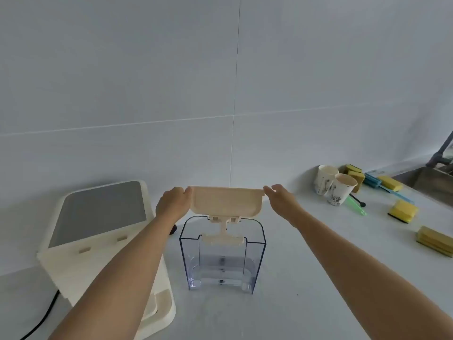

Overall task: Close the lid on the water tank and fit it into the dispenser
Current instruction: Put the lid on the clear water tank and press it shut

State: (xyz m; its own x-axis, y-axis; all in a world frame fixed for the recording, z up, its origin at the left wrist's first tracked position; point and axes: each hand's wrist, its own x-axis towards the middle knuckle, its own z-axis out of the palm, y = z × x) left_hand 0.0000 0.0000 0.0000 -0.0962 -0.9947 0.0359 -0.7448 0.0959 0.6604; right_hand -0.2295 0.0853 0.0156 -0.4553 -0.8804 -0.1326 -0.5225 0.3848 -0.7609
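A clear blue-tinted water tank (pixel 255 256) stands upright on the white counter in the middle of the view. Its cream lid (pixel 226 201) is swung up on its hinge, standing open above the tank's far rim. My left hand (pixel 172 201) grips the lid's left end. My right hand (pixel 282 198) touches the lid's right end with its fingertips. The cream dispenser (pixel 98 217) with a grey top panel stands to the left of the tank, partly behind my left forearm.
Two paper cups (pixel 334 184) stand at the back right. Several yellow sponges (pixel 402 211) and a blue brush lie beyond them, near a sink at the far right. A black cable (pixel 46 312) trails from the dispenser at the lower left. The wall is close behind.
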